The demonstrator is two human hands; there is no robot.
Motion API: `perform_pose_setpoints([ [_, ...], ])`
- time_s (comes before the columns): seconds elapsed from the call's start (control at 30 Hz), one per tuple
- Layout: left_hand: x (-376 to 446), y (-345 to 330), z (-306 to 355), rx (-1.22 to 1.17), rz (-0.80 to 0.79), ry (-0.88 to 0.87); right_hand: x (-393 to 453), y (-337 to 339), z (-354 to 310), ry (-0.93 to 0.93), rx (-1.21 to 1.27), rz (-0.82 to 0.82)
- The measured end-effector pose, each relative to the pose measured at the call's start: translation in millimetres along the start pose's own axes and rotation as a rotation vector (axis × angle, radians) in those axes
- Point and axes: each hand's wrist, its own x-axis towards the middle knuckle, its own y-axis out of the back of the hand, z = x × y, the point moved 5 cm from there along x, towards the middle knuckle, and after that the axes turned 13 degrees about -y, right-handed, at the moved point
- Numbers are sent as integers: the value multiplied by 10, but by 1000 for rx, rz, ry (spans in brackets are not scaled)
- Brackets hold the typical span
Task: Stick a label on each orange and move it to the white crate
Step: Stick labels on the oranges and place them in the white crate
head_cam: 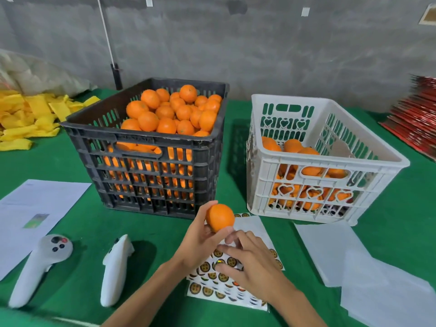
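Green table (99, 223): left hand (200, 241) holds orange (220, 217).

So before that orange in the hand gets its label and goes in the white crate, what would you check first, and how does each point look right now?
1. Orange held firmly: ok, the left hand grips it above the table.
2. Label picked up: cannot tell, the right hand has its fingers on the sticker sheet, but whether one is peeled is hidden.
3. Labels left on the sheet: ok, many round stickers remain.
4. Orange not yet labelled: cannot tell, only its bare near side shows.
5. Room in the white crate: ok, it is only partly filled.
6. Path to the crate: ok, nothing stands between hand and crate.
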Motion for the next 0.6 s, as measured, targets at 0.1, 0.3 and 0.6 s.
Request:
perform_pose_setpoints([
  [0.1,-4,64,-67,10,10,-4,76,7,-3,28,57,-28],
  [0.3,-18,129,-138,17,51,-2,189,18,43,-75,407,-47],
  [0.6,-33,134,-99,27,59,2,191,-13,-2,2,332,-41],
])
